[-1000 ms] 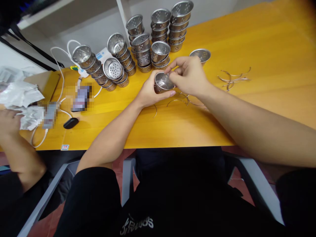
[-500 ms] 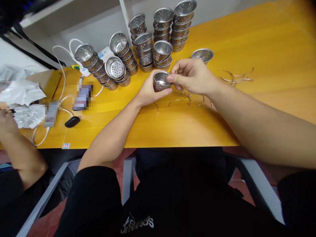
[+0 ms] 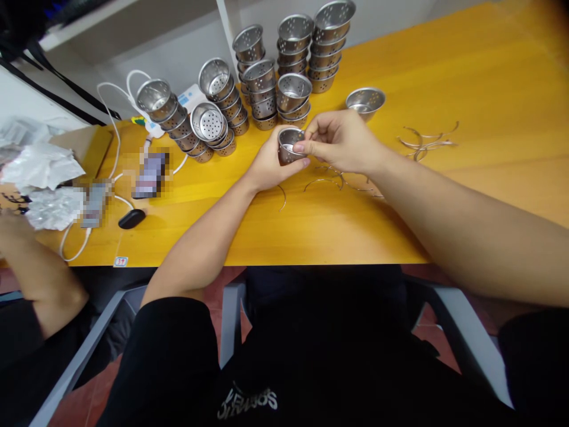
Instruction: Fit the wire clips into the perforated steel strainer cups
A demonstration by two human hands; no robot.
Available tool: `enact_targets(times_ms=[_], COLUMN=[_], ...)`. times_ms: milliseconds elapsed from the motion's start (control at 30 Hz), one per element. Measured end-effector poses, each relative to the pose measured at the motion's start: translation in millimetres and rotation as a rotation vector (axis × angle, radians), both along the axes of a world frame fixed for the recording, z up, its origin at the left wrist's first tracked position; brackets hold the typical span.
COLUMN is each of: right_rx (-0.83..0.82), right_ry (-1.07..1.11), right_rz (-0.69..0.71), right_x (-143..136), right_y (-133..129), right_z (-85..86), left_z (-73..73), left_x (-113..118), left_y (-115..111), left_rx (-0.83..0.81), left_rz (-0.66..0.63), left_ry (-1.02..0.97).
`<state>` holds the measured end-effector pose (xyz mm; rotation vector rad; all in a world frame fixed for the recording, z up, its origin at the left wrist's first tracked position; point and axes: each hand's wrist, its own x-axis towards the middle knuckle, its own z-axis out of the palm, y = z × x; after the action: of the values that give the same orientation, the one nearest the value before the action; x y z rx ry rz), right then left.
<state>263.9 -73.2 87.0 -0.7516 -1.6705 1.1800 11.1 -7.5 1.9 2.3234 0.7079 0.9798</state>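
My left hand [image 3: 268, 164] is wrapped round a small perforated metal strainer basket [image 3: 287, 140], its open top tilted up toward me. At the basket's right rim, the thumb and fingers of my right hand [image 3: 340, 137] are pinched on a thin wire handle, mostly hidden by the fingers. Just below my hands, several loose curved wires [image 3: 323, 179] lie on the table. Another group of curved wires [image 3: 422, 142] rests to the right. A single basket [image 3: 365, 101] stands beyond my right hand.
Stacked strainer baskets [image 3: 260, 89] line the back of the yellow table [image 3: 284, 237]. On the left are a phone [image 3: 152, 175], white cables, a black oval case [image 3: 132, 219] and crumpled plastic bags [image 3: 53, 207]. Another person's arm [image 3: 40, 273] is at the far left.
My right thumb has shifted slightly left and down over the basket's rim, and the fingers curl in more. The left hand keeps its hold. The other person's arm has moved slightly.
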Motion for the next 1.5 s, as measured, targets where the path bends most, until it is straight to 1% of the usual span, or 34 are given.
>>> enact_targets(times_ms=[167, 367, 667, 800, 967, 1100, 1200, 1300, 1333, 1400, 1500], right_rx=[-0.007, 0.0, -0.04, -0.046, -0.054, -0.058, -0.001, 0.129, 0.18, 0.253, 0.293], right_ry=[-0.007, -0.027, -0.049, -0.046, -0.04, -0.075, -0.102, -0.112, -0.129, -0.186, -0.263], right_rz=[0.005, -0.042, -0.026, -0.022, -0.025, -0.042, -0.1, -0.203, -0.217, -0.204, -0.173], right_x=[-1, -4, -3, -3, -4, -4, -2, 3, 5, 8, 12], right_y=[0, 0, -4, -2, 4, 0, -3, -4, -3, -2, -1], right_z=[-0.5, -3.0, -0.1, -2.6, -6.9, -4.4, -2.9, -3.9, -4.6, -5.7, -6.9], left_z=[1.3, 0.9, -1.0, 0.5, 4.4, 4.1, 2.3, -0.9, -2.2, -4.5, -6.2], left_x=[-1, -3, -2, -2, -2, -1, 1, 1, 0, -2, -4], left_y=[0, 3, 4, 4, 0, -2, -1, 5, 7, 12, 16], left_rx=[-0.007, -0.007, -0.002, -0.004, -0.029, -0.049, -0.061, -0.07, -0.068, -0.057, -0.047], left_rz=[0.011, -0.006, -0.023, -0.026, 0.006, 0.038, 0.071, 0.117, 0.132, 0.15, 0.162], left_ry=[0.015, 0.01, 0.005, 0.007, 0.023, 0.025, 0.012, -0.026, -0.042, -0.062, -0.059])
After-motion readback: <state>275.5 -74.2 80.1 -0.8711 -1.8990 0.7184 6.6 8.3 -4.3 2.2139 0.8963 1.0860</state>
